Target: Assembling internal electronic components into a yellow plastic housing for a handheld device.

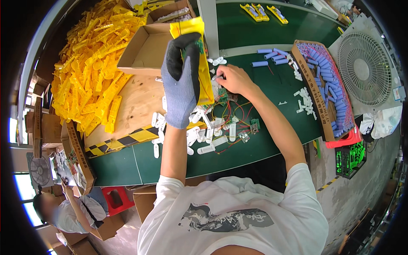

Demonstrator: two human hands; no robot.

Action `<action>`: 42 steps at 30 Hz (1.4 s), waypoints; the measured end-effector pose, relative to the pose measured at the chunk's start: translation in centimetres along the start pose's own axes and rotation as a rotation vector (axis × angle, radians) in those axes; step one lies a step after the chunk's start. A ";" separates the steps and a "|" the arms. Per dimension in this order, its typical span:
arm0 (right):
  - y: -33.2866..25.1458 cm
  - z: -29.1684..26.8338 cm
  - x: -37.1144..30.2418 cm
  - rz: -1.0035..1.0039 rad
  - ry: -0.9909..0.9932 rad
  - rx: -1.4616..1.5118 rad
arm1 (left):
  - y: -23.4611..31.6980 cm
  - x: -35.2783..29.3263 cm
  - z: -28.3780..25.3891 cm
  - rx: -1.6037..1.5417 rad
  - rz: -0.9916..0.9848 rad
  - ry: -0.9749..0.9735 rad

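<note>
Left hand (pixel 182 80), in a grey glove with black palm and fingertips, is up over the bench, fingers wrapped tight round a yellow casing (pixel 199 63). The casing is long and flat, bright yellow plastic, held upright with its top end showing above the glove and its lower end below it; a bit of green board peeks out near the fingertips. Right hand (pixel 233 78) is bare, down on the green mat (pixel 272 91) just right of the casing, fingertips pinched together on something small and white; what exactly, I can't tell. Below both hands, a scatter of white clips (pixel 208 131) and small circuit boards (pixel 254 125) with red and black wires. Left, a big heap of yellow casings (pixel 89 76); an open carton (pixel 142 51) sits behind the glove. Right, a tray of blue cells (pixel 329 80).
</note>
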State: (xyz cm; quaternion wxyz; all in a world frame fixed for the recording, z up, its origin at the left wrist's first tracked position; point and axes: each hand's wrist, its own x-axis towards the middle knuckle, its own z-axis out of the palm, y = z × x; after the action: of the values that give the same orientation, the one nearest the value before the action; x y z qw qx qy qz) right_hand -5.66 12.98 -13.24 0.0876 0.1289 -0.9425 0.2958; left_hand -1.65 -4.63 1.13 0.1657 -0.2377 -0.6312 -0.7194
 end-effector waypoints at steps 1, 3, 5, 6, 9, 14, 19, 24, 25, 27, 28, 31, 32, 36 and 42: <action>0.1 -0.4 0.3 -0.006 0.012 -0.016 | -0.2 0.1 0.0 -0.012 0.017 0.000; 0.0 -1.1 0.1 -0.013 -0.107 0.090 | -0.1 -0.3 -0.1 -0.030 -0.065 -0.016; -0.6 -1.6 -0.2 -0.030 -0.105 0.160 | -1.0 -0.3 -0.6 0.005 -0.009 -0.038; -1.0 -2.3 -0.5 0.082 -0.137 0.236 | -1.2 -0.3 -0.4 -0.057 -0.054 -0.035; -5.6 -5.3 -1.0 0.164 -0.178 0.267 | 0.1 -0.4 -1.4 -0.071 -0.124 -0.020; -9.7 -10.4 -2.8 0.069 -0.056 0.867 | 1.5 -0.2 -1.8 -0.150 -0.149 0.081; -11.6 -11.5 -1.3 -0.065 0.046 1.142 | 1.0 -0.5 -1.6 0.063 -0.013 0.070; -12.1 -11.3 -1.4 -0.096 0.117 1.228 | 0.9 -0.9 -0.1 0.119 -0.058 -0.083; -12.1 -10.9 -1.0 -0.077 0.189 1.250 | 0.5 -0.5 0.0 0.175 -0.006 -0.085; -10.7 -9.7 -0.8 -0.080 0.087 1.367 | 0.7 -0.7 0.4 0.067 -0.102 -0.020; -10.5 -9.4 -0.6 -0.081 0.087 1.377 | 0.2 -0.6 0.5 0.089 -0.105 -0.001; -10.4 -9.0 -0.5 -0.073 -0.041 1.430 | -0.3 -0.7 -0.3 0.152 -0.097 -0.030; -10.5 -9.3 -0.4 -0.082 -0.093 1.466 | -0.4 -0.7 -0.4 0.151 -0.103 -0.028; -10.2 -9.3 -0.1 -0.060 -0.238 1.479 | 0.1 -0.6 -0.2 0.160 -0.120 -0.016; -10.7 -8.1 0.0 0.018 -0.216 1.489 | -0.5 -0.2 -0.7 0.128 -0.089 0.051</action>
State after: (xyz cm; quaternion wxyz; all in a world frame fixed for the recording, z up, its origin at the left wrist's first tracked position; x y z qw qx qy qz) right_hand -1.76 9.19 -0.99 -0.1183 0.1746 -0.4977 0.8413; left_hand -1.88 -5.30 0.54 0.1648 -0.1800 -0.6813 -0.6901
